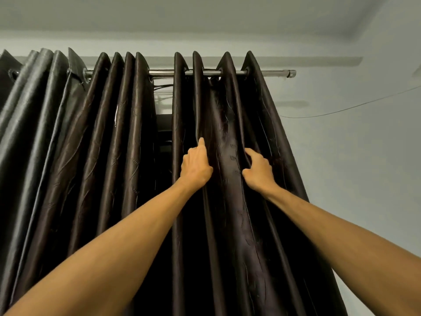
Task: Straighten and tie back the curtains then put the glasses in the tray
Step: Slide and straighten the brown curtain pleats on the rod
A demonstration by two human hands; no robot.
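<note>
Dark brown glossy curtains hang in deep pleats from eyelets on a metal rod (159,72) high on the wall, filling most of the view. The right curtain panel (227,124) is the one being handled, about a third of the way down from the rod. The left hand (196,166) grips one pleat, its lower fingers curled round the fold and the index finger (201,143) straight, pointing up along the crease. The right hand (258,169) holds the next pleat over, fingers hooked round its edge. Both arms reach up, apparently drawing the folds apart so the cloth hangs evenly. The left curtain panel (68,144) hangs bunched beside a narrow gap. A thin wire (341,109) crosses the pale wall. The glasses and tray are out of view.
</note>
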